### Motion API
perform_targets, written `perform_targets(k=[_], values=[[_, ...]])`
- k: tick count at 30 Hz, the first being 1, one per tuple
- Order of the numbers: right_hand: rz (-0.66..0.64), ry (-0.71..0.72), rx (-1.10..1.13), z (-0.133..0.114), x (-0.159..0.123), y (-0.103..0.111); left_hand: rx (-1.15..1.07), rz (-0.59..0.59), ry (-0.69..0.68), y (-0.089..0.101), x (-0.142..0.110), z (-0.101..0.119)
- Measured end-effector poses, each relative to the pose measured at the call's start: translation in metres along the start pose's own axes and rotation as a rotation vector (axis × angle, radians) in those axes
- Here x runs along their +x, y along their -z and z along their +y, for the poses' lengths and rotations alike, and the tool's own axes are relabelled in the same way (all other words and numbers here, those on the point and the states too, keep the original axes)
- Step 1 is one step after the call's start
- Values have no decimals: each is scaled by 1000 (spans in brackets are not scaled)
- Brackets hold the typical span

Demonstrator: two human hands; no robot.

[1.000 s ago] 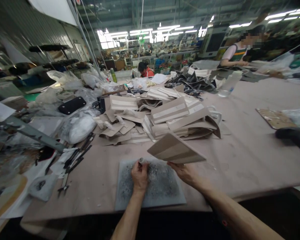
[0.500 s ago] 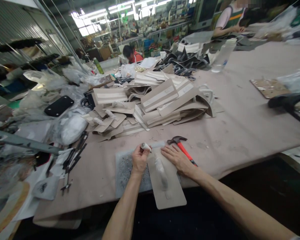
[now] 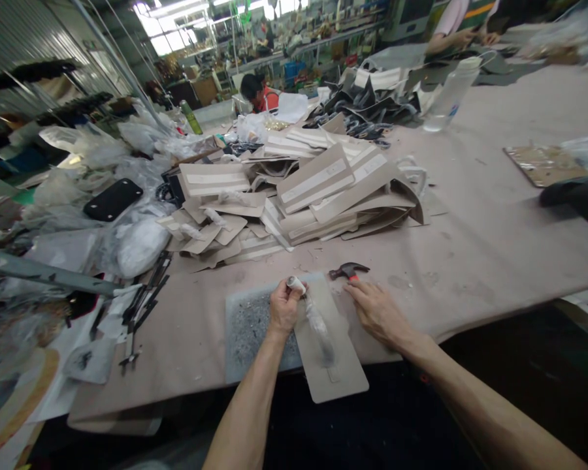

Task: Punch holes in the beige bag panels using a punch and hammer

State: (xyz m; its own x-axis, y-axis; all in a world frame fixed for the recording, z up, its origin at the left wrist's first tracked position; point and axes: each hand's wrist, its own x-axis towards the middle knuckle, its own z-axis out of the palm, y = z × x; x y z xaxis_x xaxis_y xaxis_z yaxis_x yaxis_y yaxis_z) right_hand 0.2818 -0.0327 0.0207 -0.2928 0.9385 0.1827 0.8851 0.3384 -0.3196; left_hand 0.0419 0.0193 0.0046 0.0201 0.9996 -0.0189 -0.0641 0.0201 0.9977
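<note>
In the head view my left hand [image 3: 284, 310] is closed round a short white cylindrical tool, perhaps a taped punch [image 3: 296, 284], held upright over the beige panel. That flat panel [image 3: 340, 362] has rounded corners and a plastic-wrapped handle [image 3: 318, 331] along its middle. Its near end sticks out past the table edge. Under its left side lies a scuffed grey pad [image 3: 249, 333]. To the right, my right hand [image 3: 377, 310] is closed over the handle of a claw hammer [image 3: 349, 270]; the dark head and a bit of red grip show beyond the fingers.
A heap of beige panels [image 3: 318, 183] lies across the table [image 3: 475, 241]. Plastic bags [image 3: 142, 245] and dark metal strips [image 3: 144, 310] are at the left. A clear bottle [image 3: 453, 94] stands at the back right. Two people sit farther off.
My right hand has left the panel, moved right and closed over the hammer's handle. My left hand still holds the white tool at the panel's far end.
</note>
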Motion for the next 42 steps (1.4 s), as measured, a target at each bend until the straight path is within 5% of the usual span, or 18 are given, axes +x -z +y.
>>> perform_targets(k=[5,13,17,25,29,36,39,42], values=[[140,-265,47,8,-29,-1,18,-18,6,-1,0,2],[-8,-278,104,-68,-67,-30,157,-49,-13,-2,-1,5],[-13,-275,37,-83,-73,-35,236,-94,-42,-1,-1,10],[168,-358,-12,-32,-57,0,431,-212,-222,3,-1,10],[-30,-531,-42,-3,-53,9,457,-242,-257,4,-1,4],[-278,-865,903,-4,-6,26,456,-217,-309,4,-6,2],[-293,-866,1024,-17,15,46,464,-233,-328,4,-7,5],[-136,-765,1039,-38,16,70,469,-241,-330,4,-8,7]])
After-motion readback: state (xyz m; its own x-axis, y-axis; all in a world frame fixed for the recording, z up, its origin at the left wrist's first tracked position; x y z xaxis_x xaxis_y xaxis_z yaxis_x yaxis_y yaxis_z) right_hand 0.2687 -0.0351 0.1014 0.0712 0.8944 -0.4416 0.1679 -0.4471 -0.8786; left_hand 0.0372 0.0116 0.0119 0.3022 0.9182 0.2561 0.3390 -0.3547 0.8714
